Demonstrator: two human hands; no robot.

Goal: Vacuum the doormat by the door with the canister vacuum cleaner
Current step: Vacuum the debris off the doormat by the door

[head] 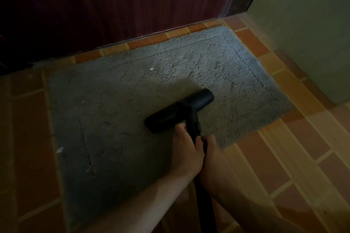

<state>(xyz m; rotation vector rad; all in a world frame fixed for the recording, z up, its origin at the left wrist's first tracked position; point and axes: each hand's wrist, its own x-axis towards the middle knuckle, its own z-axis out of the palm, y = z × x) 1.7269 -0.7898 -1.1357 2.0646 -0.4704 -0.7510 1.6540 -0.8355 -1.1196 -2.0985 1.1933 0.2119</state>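
A grey shaggy doormat [117,104] lies on the tiled floor in front of a dark red door [113,11]. The black floor nozzle [180,110] of the vacuum rests flat on the mat, right of its middle. Its black tube [195,128] runs back toward me. My left hand [186,151] is wrapped around the tube just behind the nozzle. My right hand [214,159] grips the same tube right beside it, the two hands touching. Small white specks [151,69] and bits of debris dot the mat. The canister itself is out of view.
Orange-brown brick-pattern floor tiles [284,157] surround the mat. A pale green wall [306,34] stands close on the right, its corner near the mat's right edge. The door's bottom edge runs along the mat's far side.
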